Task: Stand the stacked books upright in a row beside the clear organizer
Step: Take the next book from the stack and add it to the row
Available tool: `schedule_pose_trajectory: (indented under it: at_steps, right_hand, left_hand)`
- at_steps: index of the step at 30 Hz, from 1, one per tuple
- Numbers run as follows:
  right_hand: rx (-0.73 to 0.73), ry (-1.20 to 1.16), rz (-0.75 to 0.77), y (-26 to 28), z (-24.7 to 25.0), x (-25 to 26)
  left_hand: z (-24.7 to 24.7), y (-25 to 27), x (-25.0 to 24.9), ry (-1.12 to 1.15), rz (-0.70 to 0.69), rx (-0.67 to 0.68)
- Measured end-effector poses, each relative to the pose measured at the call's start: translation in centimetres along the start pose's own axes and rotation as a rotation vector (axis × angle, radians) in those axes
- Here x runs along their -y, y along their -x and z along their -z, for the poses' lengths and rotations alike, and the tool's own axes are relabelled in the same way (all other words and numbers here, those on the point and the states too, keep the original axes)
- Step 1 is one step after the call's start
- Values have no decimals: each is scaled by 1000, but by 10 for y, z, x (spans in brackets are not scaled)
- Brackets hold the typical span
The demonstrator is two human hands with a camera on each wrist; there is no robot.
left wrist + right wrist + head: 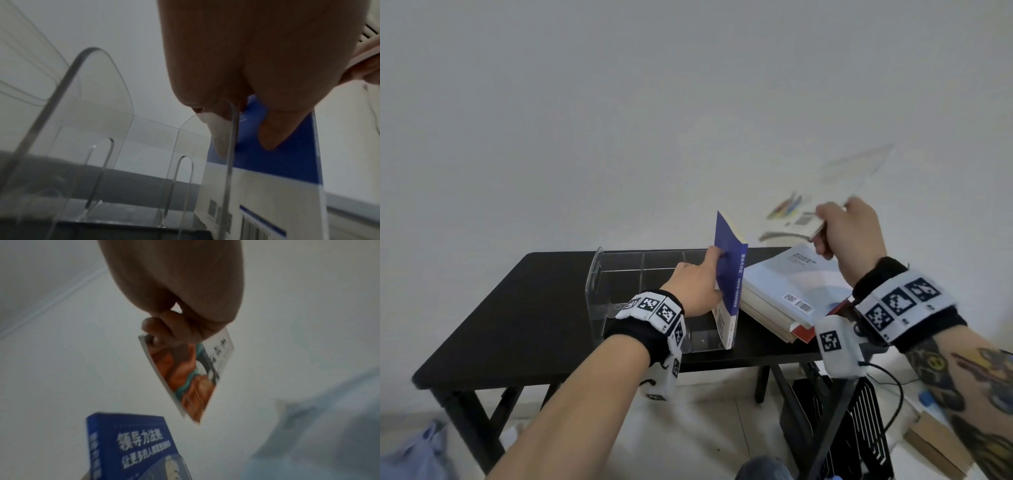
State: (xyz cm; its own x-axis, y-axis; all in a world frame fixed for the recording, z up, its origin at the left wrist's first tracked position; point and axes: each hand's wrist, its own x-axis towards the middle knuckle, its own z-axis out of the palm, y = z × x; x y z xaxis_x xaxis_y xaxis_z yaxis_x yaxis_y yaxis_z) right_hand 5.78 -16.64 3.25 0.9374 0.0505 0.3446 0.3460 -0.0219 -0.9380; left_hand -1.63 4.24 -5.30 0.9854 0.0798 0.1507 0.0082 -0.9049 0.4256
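Note:
A blue book [729, 274] [133, 443] stands upright against the right wall of the clear organizer [619, 274] on the black table [517, 308]. My left hand [703, 274] lies against its left cover with fairly straight fingers [269, 138], steadying it. A stack of books [791, 284] lies flat just right of it, a pale grey one on top. Above the stack, my right hand [840, 224] [176, 327] grips a white book with an orange picture [191, 369] by one corner. That white book [825, 192] is tilted in the air and blurred.
The organizer's clear dividers [98, 100] fill the left wrist view. A white wall rises behind the table. On the floor are a black wire rack [859, 428] under the table's right end, a cardboard box [935, 448] and a pale blue bag [421, 452].

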Motion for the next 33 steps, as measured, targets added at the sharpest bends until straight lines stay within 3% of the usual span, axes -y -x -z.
schedule_pose_trajectory:
  at_steps: [2, 4, 7, 12, 17, 19, 27, 29, 31, 33]
  right_hand:
    - [-19, -20, 172, 14, -8, 17]
    - [20, -71, 245, 25, -17, 33]
    - [116, -56, 231, 37, -32, 45]
    - [270, 187, 212, 62, -63, 34]
    - [312, 517, 236, 70, -76, 6]
    - [319, 640, 272, 72, -78, -6]
    - [418, 1018, 299, 95, -91, -38]
    - [357, 925, 341, 98, -91, -40]
    - [317, 993, 478, 99, -89, -39]
    - [374, 1042, 444, 98, -85, -48]
  left_hand:
    - [6, 2, 0, 113, 38, 32]
    - [11, 4, 1, 141, 45, 34]
    - [17, 8, 7, 116, 34, 15]
    - [17, 12, 9, 74, 2, 31]
    - [17, 16, 9, 313, 178, -280]
    - [18, 19, 9, 365, 189, -319]
    - [23, 39, -13, 247, 10, 45]
    - [21, 39, -12, 226, 11, 77]
    - [17, 36, -7, 201, 6, 76]
    - [12, 31, -2, 151, -12, 46]
